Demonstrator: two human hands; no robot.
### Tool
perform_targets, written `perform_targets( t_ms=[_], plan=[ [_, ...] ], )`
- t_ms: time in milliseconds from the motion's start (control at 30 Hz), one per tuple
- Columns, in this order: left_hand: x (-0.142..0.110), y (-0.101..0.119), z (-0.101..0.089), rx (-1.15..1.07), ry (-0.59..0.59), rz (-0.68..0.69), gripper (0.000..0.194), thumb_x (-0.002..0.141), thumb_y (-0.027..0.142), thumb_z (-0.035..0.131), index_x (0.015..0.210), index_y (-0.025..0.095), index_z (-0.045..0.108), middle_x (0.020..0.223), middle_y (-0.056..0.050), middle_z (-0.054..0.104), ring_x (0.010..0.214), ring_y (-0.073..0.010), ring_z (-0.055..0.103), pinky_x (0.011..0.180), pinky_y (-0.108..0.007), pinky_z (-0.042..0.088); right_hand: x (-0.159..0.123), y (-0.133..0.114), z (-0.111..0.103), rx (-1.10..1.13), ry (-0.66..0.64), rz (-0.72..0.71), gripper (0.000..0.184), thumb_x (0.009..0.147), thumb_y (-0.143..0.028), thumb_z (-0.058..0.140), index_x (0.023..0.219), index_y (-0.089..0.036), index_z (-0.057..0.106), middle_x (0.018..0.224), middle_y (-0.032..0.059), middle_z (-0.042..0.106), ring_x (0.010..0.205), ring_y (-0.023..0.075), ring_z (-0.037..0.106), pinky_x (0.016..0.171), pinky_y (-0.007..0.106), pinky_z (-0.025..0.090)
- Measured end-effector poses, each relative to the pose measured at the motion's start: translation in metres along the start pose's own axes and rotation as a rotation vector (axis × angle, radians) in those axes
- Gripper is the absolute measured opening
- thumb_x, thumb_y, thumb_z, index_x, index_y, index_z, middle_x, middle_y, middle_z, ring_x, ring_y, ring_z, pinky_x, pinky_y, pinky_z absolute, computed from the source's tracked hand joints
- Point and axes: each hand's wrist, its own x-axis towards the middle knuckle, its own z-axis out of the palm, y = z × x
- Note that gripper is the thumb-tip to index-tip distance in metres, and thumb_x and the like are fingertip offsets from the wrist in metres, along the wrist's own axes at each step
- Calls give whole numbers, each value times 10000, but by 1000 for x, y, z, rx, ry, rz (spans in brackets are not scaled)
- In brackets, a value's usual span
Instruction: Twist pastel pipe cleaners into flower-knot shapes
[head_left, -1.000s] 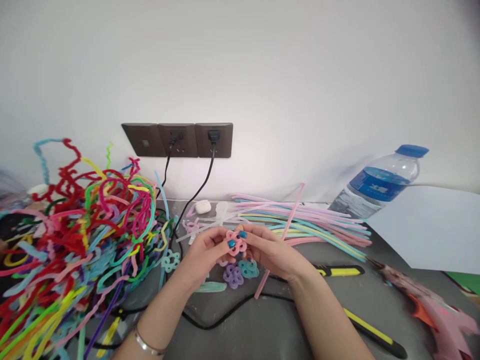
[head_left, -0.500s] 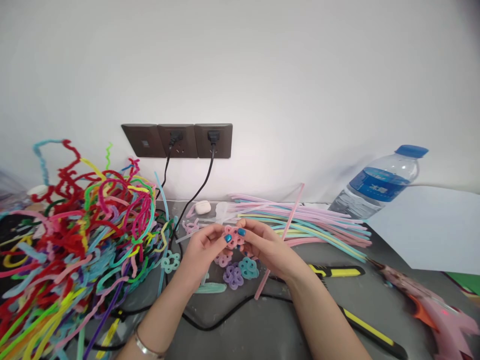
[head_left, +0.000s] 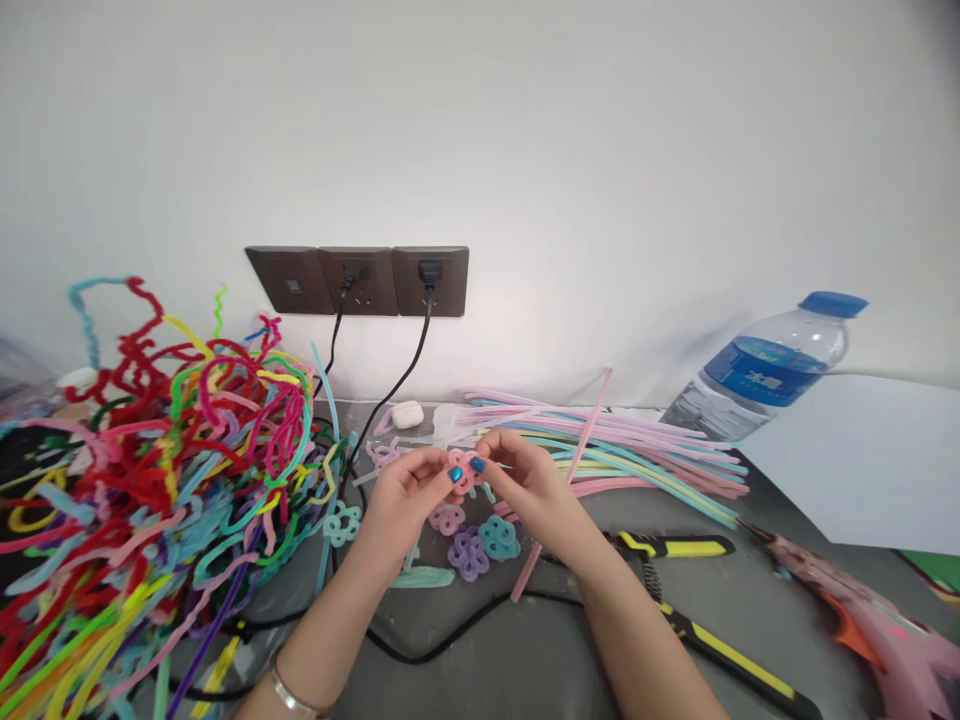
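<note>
Between my two hands, above the grey table, is a pink pipe-cleaner flower point(head_left: 464, 473) made of small loops. My left hand point(head_left: 411, 500) pinches its left side between thumb and fingers. On the other side, the thumb and fingers of my right hand point(head_left: 529, 490) grip its right edge. Below lie a purple looped flower point(head_left: 469, 554), a teal one point(head_left: 499, 538) and a pink one point(head_left: 447, 518). A mint flower point(head_left: 342, 523) rests left of my left wrist. A straight pink pipe cleaner point(head_left: 574, 470) slants past my right hand.
A tangled heap of colourful pipe cleaners point(head_left: 217, 450) fills the left. Straight pastel pipe cleaners point(head_left: 637, 450) lie behind my right hand. Yellow-black pliers point(head_left: 735, 660), a pink glue gun point(head_left: 862, 610), a water bottle point(head_left: 772, 365) and white paper point(head_left: 870, 460) are on the right. A black cable point(head_left: 420, 658) crosses the front.
My right hand's fingers have shifted slightly around the pink flower, and the pink flower below shows more. The whole view has moved a little. Both hands still hold the flower.
</note>
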Motion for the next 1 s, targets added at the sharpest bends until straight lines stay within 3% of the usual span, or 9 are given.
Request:
perform_targets(
  t_ms=[67, 300, 533, 633, 800, 1000],
  plan=[
    [-1, 1, 1, -5, 12, -7, 288, 685, 390, 819, 805, 144, 729, 738, -13, 681, 632, -93, 594, 596, -190, 530, 0, 0, 0, -11, 12, -17, 194, 912, -354, 578, 811, -190, 552, 756, 1, 544, 695, 139, 499, 604, 257, 376],
    [-1, 0, 1, -34, -7, 15, 303, 705, 405, 802, 842, 154, 704, 777, -34, 699, 707, -136, 651, 642, -224, 551, 0, 3, 1, 209, -55, 137, 301, 890, -492, 577, 850, -194, 557, 758, -8, 560, 646, 128, 528, 573, 247, 446],
    [-2, 0, 2, 4, -20, 19, 321, 679, 395, 815, 853, 168, 670, 798, -33, 696, 725, -160, 661, 664, -257, 562, 2, 5, 1, 144, -44, 156, 310, 852, -489, 647, 873, -183, 600, 739, 0, 578, 640, 126, 511, 562, 240, 391],
    [-2, 4, 3, 42, 6, 43, 329, 710, 470, 766, 835, 179, 677, 806, -29, 677, 724, -171, 644, 658, -277, 562, 3, 5, -1, 127, -47, 164, 328, 851, -508, 639, 855, -181, 613, 724, 6, 578, 631, 132, 503, 565, 249, 386],
    [-1, 6, -2, 99, 29, 39, 357, 703, 513, 751, 811, 180, 686, 690, 5, 595, 595, -123, 528, 542, -228, 473, 3, 2, -3, 150, -52, 178, 365, 802, -538, 683, 804, -181, 607, 678, 0, 581, 629, 141, 528, 586, 259, 410],
    [-1, 3, -6, 52, -72, -72, 347, 714, 489, 760, 766, 158, 670, 659, 17, 524, 584, -88, 417, 526, -192, 355, 1, 1, -3, 167, -89, 152, 329, 834, -493, 674, 788, -173, 614, 675, -1, 585, 629, 130, 532, 594, 256, 414]
  ],
)
